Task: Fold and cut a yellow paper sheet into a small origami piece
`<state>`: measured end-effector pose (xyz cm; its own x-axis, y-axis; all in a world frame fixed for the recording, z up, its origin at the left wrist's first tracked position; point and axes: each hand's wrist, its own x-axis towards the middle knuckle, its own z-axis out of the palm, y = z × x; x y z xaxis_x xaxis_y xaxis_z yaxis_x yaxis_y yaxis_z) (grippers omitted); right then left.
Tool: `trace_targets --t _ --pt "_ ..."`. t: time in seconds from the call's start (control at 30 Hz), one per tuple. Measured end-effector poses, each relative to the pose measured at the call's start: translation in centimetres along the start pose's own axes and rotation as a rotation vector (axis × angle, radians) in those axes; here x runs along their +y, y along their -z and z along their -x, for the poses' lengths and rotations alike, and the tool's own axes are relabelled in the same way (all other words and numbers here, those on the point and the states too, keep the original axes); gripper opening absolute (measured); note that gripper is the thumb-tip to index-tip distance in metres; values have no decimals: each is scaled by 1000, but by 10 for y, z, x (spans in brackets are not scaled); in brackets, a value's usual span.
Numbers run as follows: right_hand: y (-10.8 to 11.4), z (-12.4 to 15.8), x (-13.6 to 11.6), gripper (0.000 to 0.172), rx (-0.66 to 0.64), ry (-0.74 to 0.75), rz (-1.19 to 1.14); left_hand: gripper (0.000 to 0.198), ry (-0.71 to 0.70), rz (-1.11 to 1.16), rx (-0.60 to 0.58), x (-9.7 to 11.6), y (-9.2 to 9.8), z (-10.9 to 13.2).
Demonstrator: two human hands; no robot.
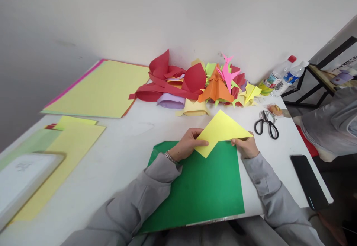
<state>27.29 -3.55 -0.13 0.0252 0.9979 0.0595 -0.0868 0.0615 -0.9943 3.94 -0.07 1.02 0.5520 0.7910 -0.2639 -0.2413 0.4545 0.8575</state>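
Observation:
A yellow sheet of paper (219, 129), partly folded, is held up between both hands over the far part of a green sheet (206, 186). My left hand (190, 143) grips its left side, thumb on top and fingers behind. At the sheet's right corner, my right hand (245, 145) pinches the paper, with the thumb near the lower edge. The green sheet lies flat at the table's front edge, beneath my left forearm.
Red, orange, pink and yellow paper shapes (192, 78) are heaped by the wall. Large paper sheets (97, 86) lie back left, a white box (25, 179) front left. Scissors (266, 125), bottles (290, 76) and a phone (309, 181) are right. Someone's grey clothing (331, 123) shows beyond.

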Motion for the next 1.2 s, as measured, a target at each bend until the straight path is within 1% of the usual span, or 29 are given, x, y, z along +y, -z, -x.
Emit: trace_targets --t 0.2,0.43,0.7,0.8,0.87,1.0,1.1,1.2 --pt "1 -3 -11 15 72 11 -22 33 -10 21 45 3 4 -1" --pt "4 -5 -18 11 95 -7 -12 30 6 20 61 7 9 0" --pt "13 -8 -14 10 91 24 -14 28 28 -3 60 14 18 -1" --pt "13 -8 -15 11 73 28 -12 31 39 -5 52 15 20 -1" --pt "13 -8 -17 11 83 32 -14 32 36 -5 52 16 22 0" --pt "12 -8 -20 10 112 28 -22 31 21 -15 61 19 25 0" --pt "12 -9 -20 9 105 27 -35 28 12 -29 64 20 26 0" --pt "13 -9 -18 8 94 32 -49 30 14 -33 58 21 26 1"
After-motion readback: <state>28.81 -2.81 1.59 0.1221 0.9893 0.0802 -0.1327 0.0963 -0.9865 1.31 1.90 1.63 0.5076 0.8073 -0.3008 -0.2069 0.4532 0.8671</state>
